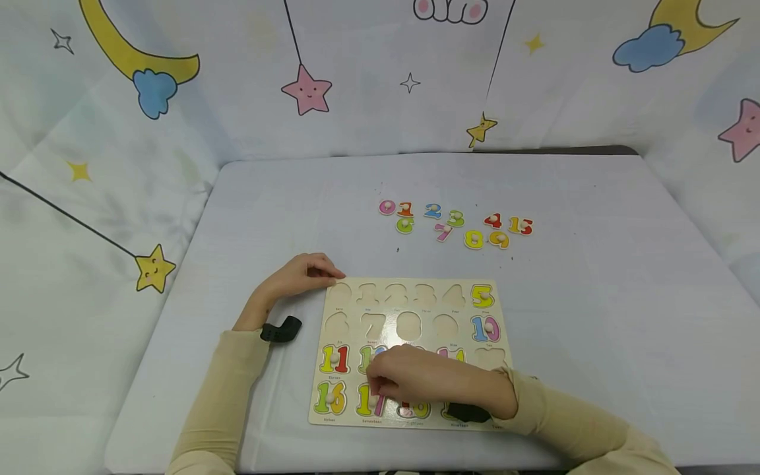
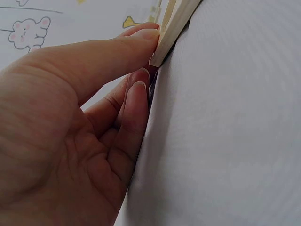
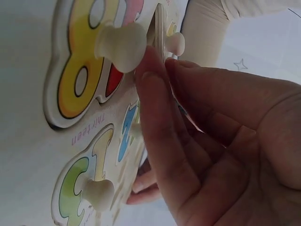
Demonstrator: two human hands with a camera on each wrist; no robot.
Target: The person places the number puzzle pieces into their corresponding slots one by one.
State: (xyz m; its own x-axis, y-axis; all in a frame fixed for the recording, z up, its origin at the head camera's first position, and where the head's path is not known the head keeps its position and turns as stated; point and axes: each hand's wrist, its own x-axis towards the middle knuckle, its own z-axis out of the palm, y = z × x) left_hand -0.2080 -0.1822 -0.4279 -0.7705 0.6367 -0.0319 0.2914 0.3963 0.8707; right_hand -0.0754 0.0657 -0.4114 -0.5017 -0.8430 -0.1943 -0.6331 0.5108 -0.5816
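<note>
A wooden number puzzle board lies on the table before me. My left hand pinches its far left corner, thumb on top and fingers underneath, as the left wrist view shows at the board's edge. My right hand reaches over the lower rows and pinches a flat number piece by its knob, tipped up on edge; it looks like the 17. Beside it the yellow and red 18 sits in its slot. Numbers 5, 10, 11 and 16 are also seated. Most slots in the top two rows are bare.
Several loose number pieces lie in a cluster on the table behind the board. A pale cloth covers the table, and a patterned backdrop with moons and stars rises behind and at both sides. Black straps sit on both wrists.
</note>
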